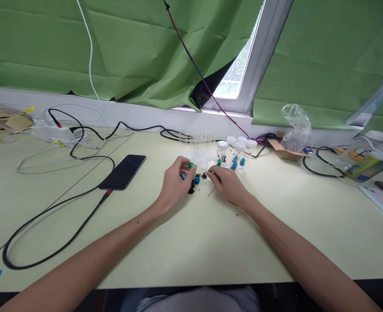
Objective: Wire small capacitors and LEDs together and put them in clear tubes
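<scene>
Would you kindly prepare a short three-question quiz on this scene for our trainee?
1. True or false: the phone lies to the right of the right hand.
2. The caps beyond that hand are: A) green; B) white; C) black.
3. Fill in: the green piece is at the fingertips of the ____ hand.

Key: 1. False; 2. B; 3. left.

Left forearm [120, 232] and right forearm [285, 236], both bare, cross the near edge of the worktop [191, 255] and converge toward its far edge. Left hand [176, 181]: fingers curled, thumb and forefinger tips drawn close. Right hand [226, 184]: back upward, fingertips bunched and directed toward the left; from where I stand, their grip is unclear. Hands near each other, not touching.
</scene>
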Action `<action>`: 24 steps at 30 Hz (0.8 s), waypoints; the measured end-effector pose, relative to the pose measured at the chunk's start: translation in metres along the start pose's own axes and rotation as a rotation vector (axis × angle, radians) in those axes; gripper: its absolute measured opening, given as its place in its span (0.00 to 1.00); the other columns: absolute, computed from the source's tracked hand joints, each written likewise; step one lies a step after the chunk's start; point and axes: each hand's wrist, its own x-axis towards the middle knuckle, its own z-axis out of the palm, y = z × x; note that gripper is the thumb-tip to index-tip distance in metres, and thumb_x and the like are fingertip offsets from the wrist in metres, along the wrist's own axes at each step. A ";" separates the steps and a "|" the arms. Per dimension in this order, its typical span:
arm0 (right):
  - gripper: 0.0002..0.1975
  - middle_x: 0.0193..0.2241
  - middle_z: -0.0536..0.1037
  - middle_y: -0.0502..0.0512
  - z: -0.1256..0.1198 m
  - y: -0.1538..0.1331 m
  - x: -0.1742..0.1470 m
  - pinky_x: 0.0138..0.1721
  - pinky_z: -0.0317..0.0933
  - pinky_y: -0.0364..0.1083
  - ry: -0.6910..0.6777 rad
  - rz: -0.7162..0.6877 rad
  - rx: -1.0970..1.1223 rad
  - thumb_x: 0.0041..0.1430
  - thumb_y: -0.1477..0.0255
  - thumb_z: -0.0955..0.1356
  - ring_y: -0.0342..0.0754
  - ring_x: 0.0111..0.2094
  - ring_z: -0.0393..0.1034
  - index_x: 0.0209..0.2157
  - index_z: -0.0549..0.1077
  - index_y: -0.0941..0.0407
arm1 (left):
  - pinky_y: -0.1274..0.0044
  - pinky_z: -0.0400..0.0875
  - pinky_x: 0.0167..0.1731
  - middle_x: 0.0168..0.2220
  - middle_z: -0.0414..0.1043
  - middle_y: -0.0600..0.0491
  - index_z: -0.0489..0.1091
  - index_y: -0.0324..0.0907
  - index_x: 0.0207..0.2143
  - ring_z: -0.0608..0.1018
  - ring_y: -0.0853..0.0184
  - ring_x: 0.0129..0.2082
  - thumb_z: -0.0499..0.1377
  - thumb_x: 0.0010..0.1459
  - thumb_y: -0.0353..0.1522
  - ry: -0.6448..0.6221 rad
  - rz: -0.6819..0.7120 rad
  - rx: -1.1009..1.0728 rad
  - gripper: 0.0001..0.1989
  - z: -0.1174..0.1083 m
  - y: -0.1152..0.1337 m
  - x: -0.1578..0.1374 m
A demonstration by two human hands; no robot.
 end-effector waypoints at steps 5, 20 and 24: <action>0.12 0.28 0.73 0.52 -0.003 -0.004 0.000 0.32 0.55 0.43 0.086 0.010 0.055 0.71 0.68 0.59 0.45 0.28 0.65 0.34 0.68 0.55 | 0.73 0.70 0.35 0.37 0.74 0.52 0.65 0.45 0.38 0.77 0.64 0.36 0.57 0.62 0.38 0.019 0.064 0.115 0.07 -0.001 -0.004 0.002; 0.14 0.23 0.68 0.50 -0.001 -0.011 -0.004 0.29 0.52 0.43 0.089 -0.063 0.100 0.72 0.66 0.56 0.44 0.23 0.60 0.31 0.62 0.53 | 0.70 0.68 0.43 0.40 0.74 0.49 0.68 0.44 0.39 0.75 0.60 0.42 0.55 0.62 0.28 -0.032 0.314 0.357 0.04 -0.001 -0.017 0.004; 0.14 0.22 0.67 0.49 0.000 -0.012 -0.004 0.28 0.51 0.43 0.072 -0.076 0.101 0.72 0.67 0.57 0.43 0.23 0.59 0.30 0.61 0.53 | 0.69 0.68 0.44 0.41 0.74 0.49 0.69 0.43 0.39 0.75 0.59 0.43 0.55 0.62 0.27 -0.038 0.324 0.365 0.05 -0.001 -0.018 0.004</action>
